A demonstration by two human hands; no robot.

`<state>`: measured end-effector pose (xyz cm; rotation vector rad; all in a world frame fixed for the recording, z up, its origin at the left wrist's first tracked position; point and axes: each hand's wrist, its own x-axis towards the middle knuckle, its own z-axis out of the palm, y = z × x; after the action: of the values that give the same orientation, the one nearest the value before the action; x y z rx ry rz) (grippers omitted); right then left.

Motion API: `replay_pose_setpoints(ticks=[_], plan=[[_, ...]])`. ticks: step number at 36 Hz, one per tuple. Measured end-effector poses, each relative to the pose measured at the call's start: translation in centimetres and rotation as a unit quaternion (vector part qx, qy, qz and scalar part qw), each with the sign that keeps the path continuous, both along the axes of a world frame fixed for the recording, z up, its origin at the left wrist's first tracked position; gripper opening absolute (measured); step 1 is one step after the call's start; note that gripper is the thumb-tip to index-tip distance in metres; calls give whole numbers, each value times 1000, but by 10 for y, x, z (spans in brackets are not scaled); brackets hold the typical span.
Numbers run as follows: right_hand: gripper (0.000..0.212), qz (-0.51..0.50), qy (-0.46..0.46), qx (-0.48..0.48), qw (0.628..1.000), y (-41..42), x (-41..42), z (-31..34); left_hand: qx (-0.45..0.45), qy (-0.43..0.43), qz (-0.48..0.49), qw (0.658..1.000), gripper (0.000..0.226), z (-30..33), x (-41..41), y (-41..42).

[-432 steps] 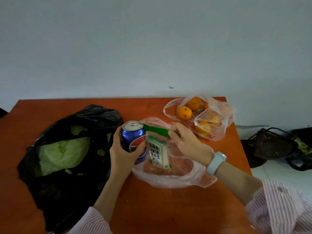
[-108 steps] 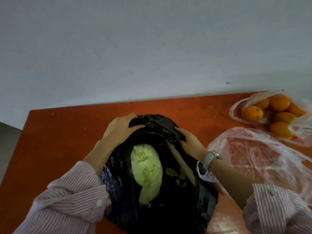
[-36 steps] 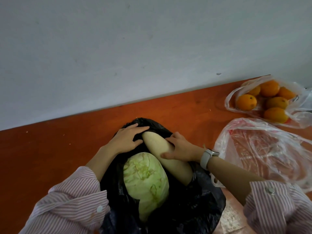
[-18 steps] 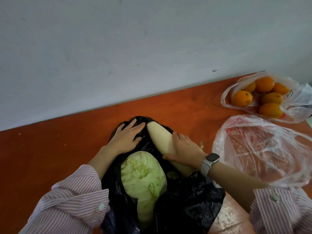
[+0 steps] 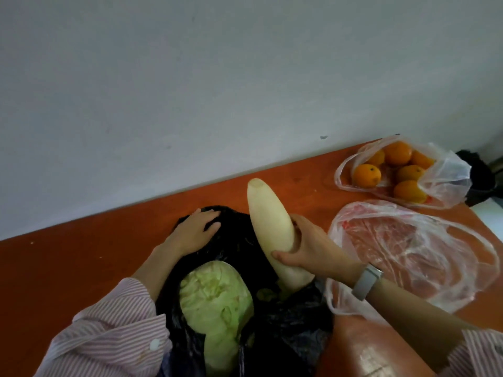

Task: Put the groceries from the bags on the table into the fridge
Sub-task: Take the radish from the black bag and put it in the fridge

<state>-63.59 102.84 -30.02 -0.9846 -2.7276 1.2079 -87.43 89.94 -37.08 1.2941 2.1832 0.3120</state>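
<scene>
A long white radish [image 5: 268, 227] is gripped around its middle by the right hand [image 5: 304, 247], the thumb wrapped across the near side and the fingers curled behind it. The radish is held tilted, its blunt upper end raised over the orange table [image 5: 81, 257] and pointing toward the wall [image 5: 190, 77], while its lower end is still sunk in the mouth of the black bag [image 5: 285, 322]. A pale watch [image 5: 366, 281] is worn on the right wrist.

The left hand [image 5: 196, 229] is laid flat on the far top of the black bag, its fingers straight and spread, nothing being clasped by them. A green cabbage [image 5: 217, 303] is seen lying inside the bag, just beside the radish's lower end and near the striped left sleeve [image 5: 109, 336].

To the right of the black bag, a crumpled clear bag with red print [image 5: 422, 248] is spread on the table; what it holds cannot be told. Beyond it, at the far right corner of the table, a second clear bag [image 5: 446, 172] is set down with several oranges [image 5: 366, 175] inside it. A dark object [image 5: 479, 175] is partly seen past the table's edge, behind that bag. The fridge is not shown.
</scene>
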Motion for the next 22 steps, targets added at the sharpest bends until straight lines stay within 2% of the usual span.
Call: replay_pose_setpoints(ticks=[4, 7, 9, 12, 14, 15, 17, 19, 22], plan=[[81, -82, 127, -99, 983, 7, 14, 32, 87, 35, 9, 996, 39, 45, 14, 9], [67, -151, 244, -139, 948, 12, 18, 60, 161, 26, 38, 986, 33, 88, 33, 16], [59, -187, 310, -152, 920, 15, 23, 84, 234, -7, 72, 970, 28, 121, 54, 22], [46, -221, 378, -162, 884, 21, 41, 117, 308, -108, 89, 941, 26, 169, 100, 28], [52, -237, 409, -159, 867, 22, 60, 137, 341, -163, 64, 924, 35, 194, 135, 29], [57, -243, 421, -155, 860, 21, 73, 147, 350, -165, 40, 921, 47, 205, 155, 31], [58, -258, 443, -140, 847, 18, 104, 163, 340, -115, -13, 933, 74, 220, 197, 37], [57, -270, 458, -122, 838, 12, 142, 175, 327, -68, -43, 942, 91, 228, 243, 45], [70, -280, 473, -103, 829, 2, 211, 185, 368, -110, -60, 921, 89, 228, 315, 52]])
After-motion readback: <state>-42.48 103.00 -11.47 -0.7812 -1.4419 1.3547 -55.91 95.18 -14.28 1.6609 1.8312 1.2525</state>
